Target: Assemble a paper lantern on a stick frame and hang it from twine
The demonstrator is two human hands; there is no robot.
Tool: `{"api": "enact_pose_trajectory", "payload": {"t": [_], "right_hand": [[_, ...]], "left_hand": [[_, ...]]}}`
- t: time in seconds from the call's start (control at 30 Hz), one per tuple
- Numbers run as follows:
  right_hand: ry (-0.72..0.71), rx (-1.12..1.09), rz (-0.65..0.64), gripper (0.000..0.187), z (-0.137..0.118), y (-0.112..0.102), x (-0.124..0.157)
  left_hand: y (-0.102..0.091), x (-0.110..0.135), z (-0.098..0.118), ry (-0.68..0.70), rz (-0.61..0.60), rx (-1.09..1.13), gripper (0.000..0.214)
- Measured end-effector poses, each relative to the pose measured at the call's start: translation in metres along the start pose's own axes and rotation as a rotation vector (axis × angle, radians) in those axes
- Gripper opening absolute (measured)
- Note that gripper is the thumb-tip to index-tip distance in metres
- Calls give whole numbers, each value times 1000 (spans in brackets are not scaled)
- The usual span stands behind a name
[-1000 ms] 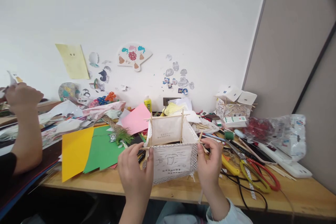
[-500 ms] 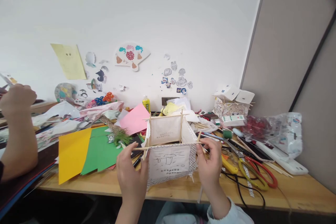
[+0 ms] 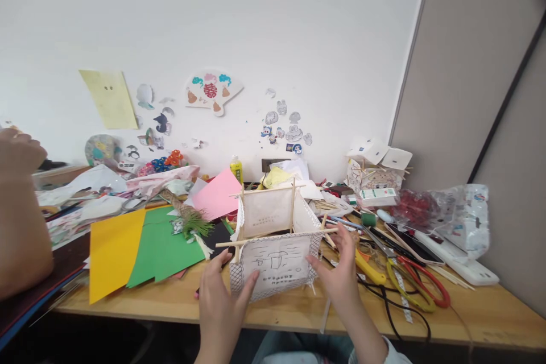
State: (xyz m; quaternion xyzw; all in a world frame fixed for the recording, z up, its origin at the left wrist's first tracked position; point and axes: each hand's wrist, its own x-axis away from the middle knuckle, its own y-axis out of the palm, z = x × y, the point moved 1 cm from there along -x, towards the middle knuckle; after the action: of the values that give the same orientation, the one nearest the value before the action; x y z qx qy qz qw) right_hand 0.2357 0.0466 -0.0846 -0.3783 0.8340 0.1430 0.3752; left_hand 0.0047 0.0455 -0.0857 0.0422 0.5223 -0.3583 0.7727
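Both hands slid lower, left hand, right hand, gripping one paper lantern

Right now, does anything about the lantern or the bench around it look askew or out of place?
The paper lantern sits tilted between the left hand and right hand, its near stick slanting up to the right. Coloured paper sheets overhang the table edge at the left.
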Motion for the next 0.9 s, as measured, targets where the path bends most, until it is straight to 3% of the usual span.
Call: {"api": "enact_pose_trajectory", "payload": {"t": [0.1,0.2,0.37,0.5,0.77,0.9], "right_hand": [[-21,-37,-31,62,-6,0,-7],[-152,39,30,48,-15,-6,-16],[-395,208,88,32,-28,-17,-24],[-461,282,92,12,-36,-20,-29],[-418,289,60,28,-37,-11,-30],[-420,282,78,22,-37,-11,-31]], "left_hand": [[-1,-4,3,-63,4,-7,54],[-14,-12,11,-33,87,-70,53],[-39,-31,33,366,322,-260,36],[-42,-49,47,621,315,-385,37],[-36,-56,45,562,194,-296,19],[-33,-58,42,541,158,-253,22]]}}
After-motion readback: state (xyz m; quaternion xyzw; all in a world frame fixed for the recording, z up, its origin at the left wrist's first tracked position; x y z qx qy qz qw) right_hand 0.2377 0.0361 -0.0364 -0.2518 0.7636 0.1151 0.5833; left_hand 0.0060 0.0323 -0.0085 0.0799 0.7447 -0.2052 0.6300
